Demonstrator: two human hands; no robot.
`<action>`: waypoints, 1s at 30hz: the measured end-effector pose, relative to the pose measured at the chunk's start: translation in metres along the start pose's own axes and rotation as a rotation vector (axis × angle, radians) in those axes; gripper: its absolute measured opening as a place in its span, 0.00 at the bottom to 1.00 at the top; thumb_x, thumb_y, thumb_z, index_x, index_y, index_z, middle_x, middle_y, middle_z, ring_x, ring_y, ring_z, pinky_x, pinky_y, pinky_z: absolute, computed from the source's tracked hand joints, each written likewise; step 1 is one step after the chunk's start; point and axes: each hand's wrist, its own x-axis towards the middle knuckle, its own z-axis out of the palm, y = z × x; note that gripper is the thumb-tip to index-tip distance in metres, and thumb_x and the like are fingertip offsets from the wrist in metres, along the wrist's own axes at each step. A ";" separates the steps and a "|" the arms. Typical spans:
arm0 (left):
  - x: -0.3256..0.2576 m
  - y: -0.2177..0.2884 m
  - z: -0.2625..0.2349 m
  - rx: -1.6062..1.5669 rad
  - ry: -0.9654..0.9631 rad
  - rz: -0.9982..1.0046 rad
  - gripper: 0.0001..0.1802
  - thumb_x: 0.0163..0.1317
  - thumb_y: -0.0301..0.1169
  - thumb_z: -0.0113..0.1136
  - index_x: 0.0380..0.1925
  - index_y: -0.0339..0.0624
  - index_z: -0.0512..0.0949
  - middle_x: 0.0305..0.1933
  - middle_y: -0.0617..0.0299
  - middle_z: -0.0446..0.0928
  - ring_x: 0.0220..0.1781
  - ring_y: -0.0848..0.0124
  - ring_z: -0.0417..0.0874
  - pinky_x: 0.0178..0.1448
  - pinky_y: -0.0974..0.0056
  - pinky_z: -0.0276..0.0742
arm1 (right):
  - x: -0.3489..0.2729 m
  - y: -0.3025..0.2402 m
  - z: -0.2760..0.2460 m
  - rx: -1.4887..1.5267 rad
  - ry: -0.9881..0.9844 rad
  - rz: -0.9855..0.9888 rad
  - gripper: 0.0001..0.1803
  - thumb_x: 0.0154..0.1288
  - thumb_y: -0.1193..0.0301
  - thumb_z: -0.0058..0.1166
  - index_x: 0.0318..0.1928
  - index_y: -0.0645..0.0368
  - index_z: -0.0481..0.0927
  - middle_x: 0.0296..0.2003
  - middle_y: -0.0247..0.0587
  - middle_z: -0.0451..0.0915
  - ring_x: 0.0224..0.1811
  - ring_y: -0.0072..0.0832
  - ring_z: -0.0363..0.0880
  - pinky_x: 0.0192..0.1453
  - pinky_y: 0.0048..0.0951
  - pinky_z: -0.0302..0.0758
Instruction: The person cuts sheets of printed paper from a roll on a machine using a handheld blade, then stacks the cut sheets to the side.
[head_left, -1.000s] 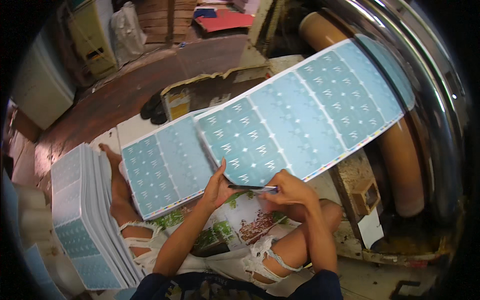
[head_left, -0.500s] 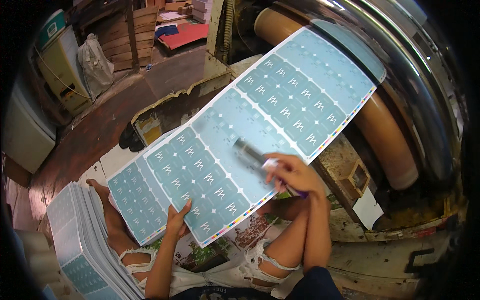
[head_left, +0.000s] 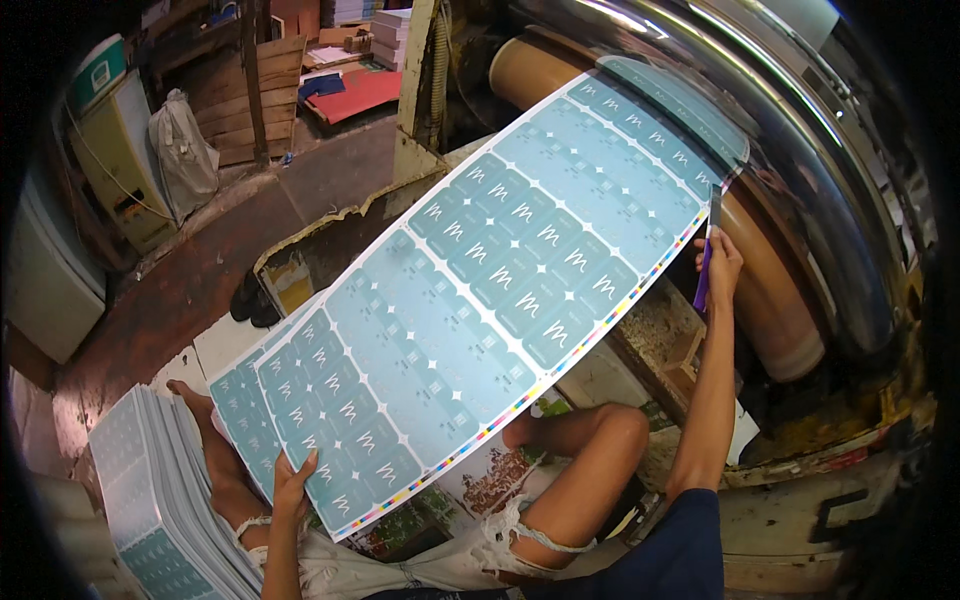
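A long printed sheet [head_left: 450, 345] in pale blue and teal stretches slantwise from the machine's roller at the far right down to my lap. Its lower edge is pinched by my left hand [head_left: 292, 482], thumb on top and the fingers mostly beneath. A second printed sheet [head_left: 235, 405] shows under it at the left. Up by the roller, my right hand [head_left: 722, 262] is closed around a knife with a purple handle [head_left: 703, 278]. The knife's dark blade points upward and is at the sheet's right edge, close to where the sheet meets the roller.
A large shiny metal cylinder [head_left: 850, 200] and brown rollers [head_left: 765, 275] fill the right side. At my left stands a tall stack of printed sheets [head_left: 150, 490]. My bare knee [head_left: 610, 430] lies below the sheet. Beyond are a grey sack [head_left: 183, 150] and a red board [head_left: 360, 97].
My right hand has carried the knife from above the sheet's middle to its right edge by the roller. More sheet has come out, and my left hand has moved down and left with its end.
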 end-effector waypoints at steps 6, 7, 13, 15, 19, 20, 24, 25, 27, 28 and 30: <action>-0.021 0.018 -0.030 0.017 0.020 -0.016 0.24 0.61 0.27 0.63 0.55 0.33 0.69 0.47 0.58 0.78 0.44 0.71 0.81 0.50 0.66 0.79 | -0.036 0.037 0.015 -0.036 -0.084 -0.024 0.17 0.72 0.62 0.51 0.52 0.61 0.79 0.25 0.36 0.79 0.17 0.17 0.71 0.19 0.20 0.66; -0.024 0.018 -0.033 0.027 0.040 0.004 0.23 0.61 0.27 0.64 0.55 0.33 0.69 0.47 0.58 0.78 0.44 0.72 0.81 0.50 0.66 0.79 | -0.043 0.039 0.019 -0.067 -0.121 -0.043 0.17 0.71 0.63 0.51 0.52 0.61 0.79 0.24 0.35 0.79 0.17 0.17 0.71 0.19 0.20 0.66; -0.042 0.012 -0.052 0.039 0.138 -0.045 0.21 0.60 0.28 0.65 0.52 0.32 0.72 0.45 0.58 0.79 0.43 0.71 0.82 0.48 0.66 0.80 | -0.059 0.024 0.018 -0.599 0.359 -0.405 0.24 0.56 0.72 0.65 0.55 0.50 0.79 0.27 0.39 0.77 0.28 0.30 0.79 0.34 0.33 0.74; -0.052 0.015 -0.067 0.065 0.144 -0.037 0.21 0.60 0.28 0.65 0.51 0.32 0.73 0.44 0.57 0.80 0.42 0.71 0.82 0.47 0.65 0.80 | -0.057 0.000 0.022 -0.683 0.414 -0.775 0.27 0.55 0.76 0.64 0.57 0.49 0.77 0.36 0.41 0.76 0.36 0.40 0.80 0.41 0.37 0.77; -0.071 0.006 -0.070 -0.037 0.187 -0.023 0.19 0.60 0.28 0.65 0.49 0.32 0.75 0.43 0.56 0.81 0.40 0.70 0.83 0.45 0.65 0.81 | -0.025 -0.019 0.003 -0.899 -0.020 -0.793 0.31 0.55 0.80 0.59 0.60 0.44 0.75 0.58 0.45 0.74 0.49 0.41 0.81 0.49 0.39 0.78; -0.078 0.001 -0.067 -0.040 0.202 -0.021 0.19 0.60 0.28 0.65 0.50 0.32 0.74 0.43 0.57 0.81 0.40 0.69 0.83 0.46 0.65 0.81 | -0.007 -0.015 -0.007 -0.920 -0.097 -0.932 0.28 0.55 0.82 0.56 0.57 0.45 0.79 0.56 0.46 0.77 0.50 0.39 0.82 0.48 0.35 0.79; -0.092 -0.015 -0.056 0.014 0.266 0.084 0.20 0.60 0.28 0.66 0.51 0.33 0.74 0.43 0.57 0.81 0.40 0.69 0.83 0.46 0.65 0.81 | 0.021 -0.047 -0.021 -0.922 -0.355 -0.517 0.19 0.54 0.84 0.52 0.44 0.54 0.86 0.33 0.51 0.85 0.32 0.31 0.85 0.37 0.27 0.76; -0.090 -0.013 -0.056 0.013 0.295 0.101 0.20 0.60 0.28 0.66 0.51 0.33 0.74 0.43 0.58 0.81 0.40 0.69 0.83 0.45 0.65 0.81 | 0.028 -0.044 -0.022 -0.922 -0.366 -0.524 0.19 0.54 0.84 0.52 0.44 0.54 0.86 0.33 0.51 0.85 0.32 0.31 0.85 0.37 0.27 0.76; -0.093 -0.015 -0.068 -0.001 0.335 0.116 0.20 0.60 0.28 0.65 0.51 0.33 0.74 0.44 0.58 0.81 0.40 0.69 0.83 0.45 0.65 0.81 | 0.046 -0.042 -0.024 -0.708 -0.433 -0.676 0.17 0.54 0.83 0.51 0.42 0.56 0.87 0.30 0.55 0.83 0.27 0.28 0.83 0.34 0.28 0.74; -0.096 -0.013 -0.084 0.021 0.378 0.114 0.20 0.60 0.28 0.65 0.51 0.33 0.74 0.44 0.58 0.80 0.40 0.69 0.83 0.44 0.65 0.81 | 0.045 -0.048 -0.018 -0.697 -0.442 -0.686 0.17 0.54 0.83 0.51 0.42 0.56 0.87 0.30 0.55 0.83 0.27 0.28 0.83 0.34 0.28 0.74; -0.104 0.003 -0.101 0.058 0.434 0.135 0.20 0.61 0.28 0.65 0.51 0.33 0.74 0.44 0.58 0.80 0.40 0.70 0.82 0.44 0.66 0.81 | 0.029 -0.067 -0.008 -0.730 -0.428 -0.590 0.15 0.54 0.82 0.53 0.41 0.58 0.87 0.30 0.57 0.82 0.26 0.32 0.83 0.34 0.30 0.74</action>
